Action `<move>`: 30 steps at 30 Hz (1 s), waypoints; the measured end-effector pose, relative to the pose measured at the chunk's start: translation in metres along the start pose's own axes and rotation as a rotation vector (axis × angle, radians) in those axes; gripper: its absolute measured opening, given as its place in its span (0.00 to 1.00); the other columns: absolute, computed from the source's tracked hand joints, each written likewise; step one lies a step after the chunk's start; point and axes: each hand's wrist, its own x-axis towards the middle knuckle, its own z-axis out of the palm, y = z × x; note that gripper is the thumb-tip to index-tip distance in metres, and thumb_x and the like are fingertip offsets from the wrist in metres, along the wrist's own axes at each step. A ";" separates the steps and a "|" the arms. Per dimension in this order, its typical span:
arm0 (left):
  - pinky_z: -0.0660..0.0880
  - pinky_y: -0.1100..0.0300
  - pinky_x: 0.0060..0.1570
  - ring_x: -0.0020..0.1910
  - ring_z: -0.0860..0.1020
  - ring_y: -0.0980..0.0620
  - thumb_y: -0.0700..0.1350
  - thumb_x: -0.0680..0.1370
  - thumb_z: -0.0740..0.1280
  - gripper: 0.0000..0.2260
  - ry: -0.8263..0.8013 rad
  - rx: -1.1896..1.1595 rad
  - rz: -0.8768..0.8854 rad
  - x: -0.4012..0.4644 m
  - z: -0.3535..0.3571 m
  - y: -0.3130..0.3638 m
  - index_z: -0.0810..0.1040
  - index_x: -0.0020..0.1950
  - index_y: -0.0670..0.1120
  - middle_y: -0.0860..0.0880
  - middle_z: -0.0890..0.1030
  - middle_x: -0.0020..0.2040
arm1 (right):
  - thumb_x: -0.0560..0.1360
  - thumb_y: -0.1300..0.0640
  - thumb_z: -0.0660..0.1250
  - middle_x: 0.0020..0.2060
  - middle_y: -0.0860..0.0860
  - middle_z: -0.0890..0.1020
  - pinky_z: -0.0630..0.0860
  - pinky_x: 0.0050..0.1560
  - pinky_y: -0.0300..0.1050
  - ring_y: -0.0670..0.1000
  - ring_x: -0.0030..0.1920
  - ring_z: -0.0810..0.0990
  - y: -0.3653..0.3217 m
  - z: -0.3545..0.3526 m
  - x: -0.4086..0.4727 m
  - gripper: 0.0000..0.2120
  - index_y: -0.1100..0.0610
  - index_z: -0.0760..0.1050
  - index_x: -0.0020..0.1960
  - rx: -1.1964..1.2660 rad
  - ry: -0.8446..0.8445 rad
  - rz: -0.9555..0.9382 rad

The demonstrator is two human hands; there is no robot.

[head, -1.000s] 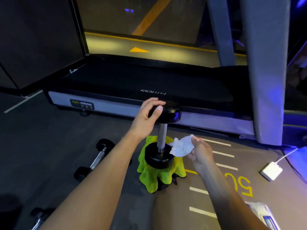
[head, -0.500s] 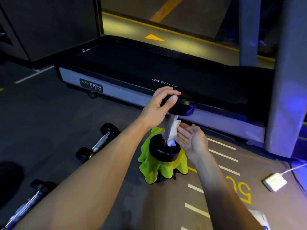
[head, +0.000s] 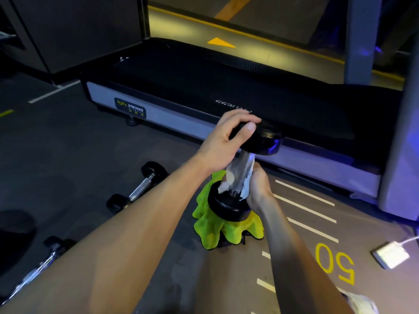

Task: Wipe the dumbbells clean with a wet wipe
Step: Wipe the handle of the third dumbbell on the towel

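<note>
Left hand [head: 223, 141] grips the upright dumbbell [head: 229, 206] by its top head; right hand [head: 257, 185] clasps the wet wipe [head: 246, 189] around its handle

Dark gym floor [head: 68, 168], two dumbbells [head: 138, 188], green cloth [head: 208, 232], white adapter [head: 391, 257]

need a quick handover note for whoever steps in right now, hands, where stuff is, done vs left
Left hand: grip on the top head of the upright dumbbell, steadying it on the green cloth.
Right hand: closed around the handle with the wet wipe wrapped on it.
Done: cannot tell which parts are already clean.
Left: finish this handle and its heads; two more dumbbells lie on the floor, one nearby, one at the lower left.
</note>
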 end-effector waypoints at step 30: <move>0.66 0.66 0.71 0.72 0.70 0.60 0.60 0.82 0.61 0.16 0.096 0.043 0.022 -0.005 -0.001 -0.006 0.80 0.64 0.58 0.52 0.73 0.70 | 0.85 0.55 0.62 0.46 0.49 0.81 0.68 0.37 0.35 0.55 0.48 0.78 0.010 0.008 -0.046 0.08 0.60 0.71 0.59 -0.701 0.040 -0.399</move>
